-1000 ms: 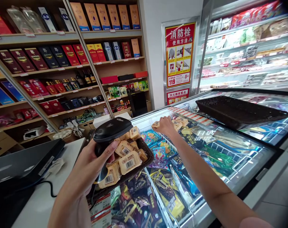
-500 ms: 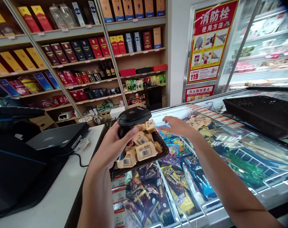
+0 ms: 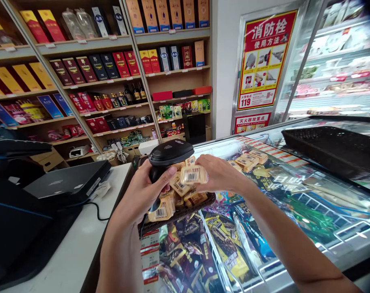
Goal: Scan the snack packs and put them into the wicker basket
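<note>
My left hand (image 3: 144,189) is wrapped round the handle of a black barcode scanner (image 3: 171,152), whose head points to the right. Between the fingers and thumb of my right hand (image 3: 218,173) is a small wrapped snack pack (image 3: 193,175) with its barcode label towards me. Right beside the scanner's head, the pack hangs over a dark woven basket (image 3: 185,213) of similar packs. One loose pack (image 3: 162,207) lies in the basket below my left thumb. My right fingertips are partly hidden behind the held pack.
The basket rests on a glass-topped freezer holding ice-cream packets (image 3: 227,244) in wire dividers. More snack packs (image 3: 246,162) lie further right, near a black tray (image 3: 331,150). To the left, a white counter (image 3: 81,232) carries a dark checkout machine (image 3: 69,179). Stocked shelves stand behind.
My right hand has moved left and down from above the freezer and taken a snack pack from the basket, lifting it beside the scanner. My left hand still holds the scanner.
</note>
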`<state>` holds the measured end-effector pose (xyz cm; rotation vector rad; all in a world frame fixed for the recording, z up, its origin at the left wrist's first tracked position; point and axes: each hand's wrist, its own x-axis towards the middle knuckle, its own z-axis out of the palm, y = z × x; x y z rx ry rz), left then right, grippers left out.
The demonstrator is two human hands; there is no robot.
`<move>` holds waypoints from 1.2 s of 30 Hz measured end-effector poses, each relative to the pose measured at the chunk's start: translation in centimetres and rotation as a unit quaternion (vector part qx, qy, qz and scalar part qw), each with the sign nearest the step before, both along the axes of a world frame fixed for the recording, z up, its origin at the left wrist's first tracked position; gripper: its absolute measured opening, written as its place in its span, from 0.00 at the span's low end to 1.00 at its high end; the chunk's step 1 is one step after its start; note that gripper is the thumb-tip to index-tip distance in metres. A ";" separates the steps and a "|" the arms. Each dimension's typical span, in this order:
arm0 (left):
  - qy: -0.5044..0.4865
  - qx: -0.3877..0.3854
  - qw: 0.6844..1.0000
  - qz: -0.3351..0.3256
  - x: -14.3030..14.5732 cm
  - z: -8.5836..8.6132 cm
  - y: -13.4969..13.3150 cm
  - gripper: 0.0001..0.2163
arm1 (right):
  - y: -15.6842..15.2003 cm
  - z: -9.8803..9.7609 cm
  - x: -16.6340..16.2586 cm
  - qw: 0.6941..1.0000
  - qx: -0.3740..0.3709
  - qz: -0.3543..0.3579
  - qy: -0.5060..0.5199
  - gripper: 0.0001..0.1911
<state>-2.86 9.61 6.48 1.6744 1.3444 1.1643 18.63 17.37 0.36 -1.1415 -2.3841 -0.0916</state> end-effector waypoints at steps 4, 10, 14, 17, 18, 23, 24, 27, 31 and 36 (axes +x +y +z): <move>0.005 0.006 1.000 -0.012 0.2 -0.2 0.3 0.21 | 1.1 0.7 1.4 0.979 0.148 -0.126 0.069 0.19; 0.066 0.015 0.997 -0.041 0.5 -0.7 0.6 0.18 | 2.0 0.2 1.7 0.960 0.192 -0.185 0.083 0.18; 0.072 0.001 0.996 -0.045 0.6 -0.6 0.5 0.17 | 2.2 0.1 1.7 0.963 0.178 -0.185 0.082 0.19; 0.068 -0.006 0.997 -0.032 0.4 -0.7 0.6 0.18 | 2.2 0.3 1.8 0.966 0.146 -0.202 0.072 0.22; 0.064 -0.007 0.998 -0.027 0.3 -0.7 0.7 0.18 | 2.3 0.2 1.8 0.966 0.125 -0.217 0.066 0.24; 0.030 -0.002 1.000 -0.004 -0.3 -0.8 0.8 0.21 | 5.4 -1.7 2.5 0.946 -0.072 -0.316 0.017 0.27; 0.022 0.000 1.000 0.002 -0.3 -0.7 0.7 0.21 | 6.3 -2.5 2.8 0.937 -0.116 -0.329 0.007 0.27; 0.010 0.002 1.000 0.015 -0.4 -0.4 0.5 0.21 | 8.5 -4.8 4.0 0.917 -0.185 -0.353 -0.009 0.23; 0.010 -0.002 1.000 0.010 -0.3 0.0 0.2 0.21 | 8.5 -6.3 5.5 0.915 -0.164 -0.369 -0.003 0.18; 0.004 -0.013 1.000 0.008 -0.2 0.3 -0.1 0.21 | 6.7 -4.9 4.4 0.949 -0.063 -0.309 0.020 0.18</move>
